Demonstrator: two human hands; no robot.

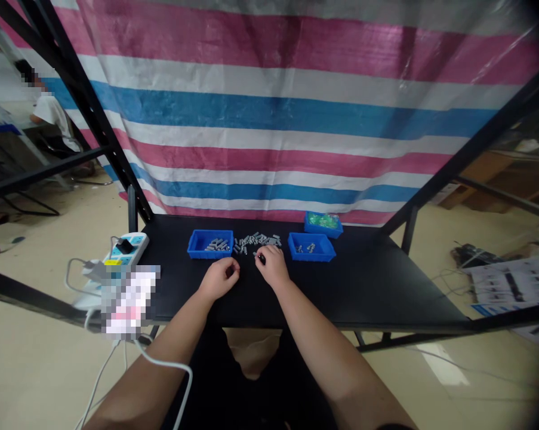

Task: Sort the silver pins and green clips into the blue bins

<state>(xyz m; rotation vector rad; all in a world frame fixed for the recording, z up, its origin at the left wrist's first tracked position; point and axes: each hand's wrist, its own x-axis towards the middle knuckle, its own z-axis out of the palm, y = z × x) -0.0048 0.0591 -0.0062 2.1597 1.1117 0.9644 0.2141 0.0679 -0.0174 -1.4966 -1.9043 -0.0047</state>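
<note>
Both my hands rest on a black table. My left hand is curled with its fingers closed; what it holds, if anything, is hidden. My right hand pinches a small dark and grey part near the edge of a loose pile of small grey parts. A blue tray with several grey parts stands left of the pile. Another blue tray holding a few parts stands to the right.
A third blue tray with green pieces sits at the back right. A white power strip with cables lies on the table's left end. A striped tarp hangs behind, with black frame bars on both sides. A person sits far left.
</note>
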